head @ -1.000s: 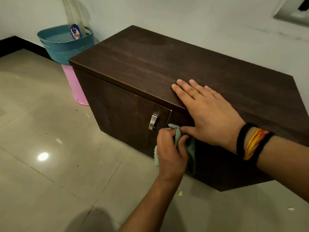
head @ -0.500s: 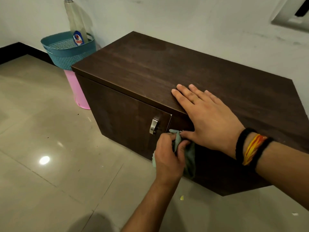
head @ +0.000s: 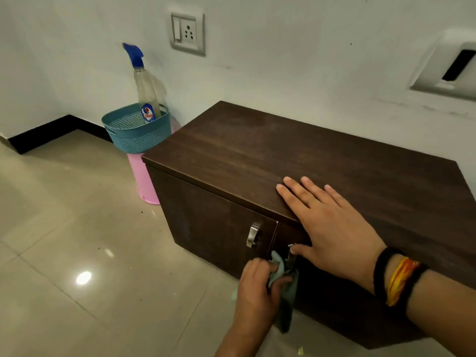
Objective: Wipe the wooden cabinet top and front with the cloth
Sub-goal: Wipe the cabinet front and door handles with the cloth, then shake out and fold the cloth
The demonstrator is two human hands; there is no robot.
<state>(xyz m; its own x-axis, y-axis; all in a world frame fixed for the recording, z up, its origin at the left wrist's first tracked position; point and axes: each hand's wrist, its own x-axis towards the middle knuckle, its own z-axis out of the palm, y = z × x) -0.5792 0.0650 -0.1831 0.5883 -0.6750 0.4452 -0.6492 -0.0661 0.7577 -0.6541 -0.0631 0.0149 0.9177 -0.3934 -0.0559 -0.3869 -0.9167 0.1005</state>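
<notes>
A low dark wooden cabinet (head: 257, 153) stands against the white wall, with two front doors and a metal handle (head: 252, 235) on the left door. My left hand (head: 257, 292) is closed around a pale green cloth (head: 287, 297) and presses it against the cabinet front, just below the right door's handle, which is mostly hidden. My right hand (head: 332, 225) lies flat with fingers spread on the front edge of the cabinet top, thumb hooked over the edge. Black and orange bands circle that wrist.
Left of the cabinet a teal basket (head: 136, 135) sits on a pink stand (head: 144, 181) and holds a spray bottle (head: 145, 88). A wall socket (head: 188, 33) is above it. Glossy beige floor tiles (head: 77, 228) spread to the left.
The camera has tilted up, so the cabinet sits lower in view and the socket shows. My left hand with the cloth has slid slightly down the cabinet front; my right hand stays put.
</notes>
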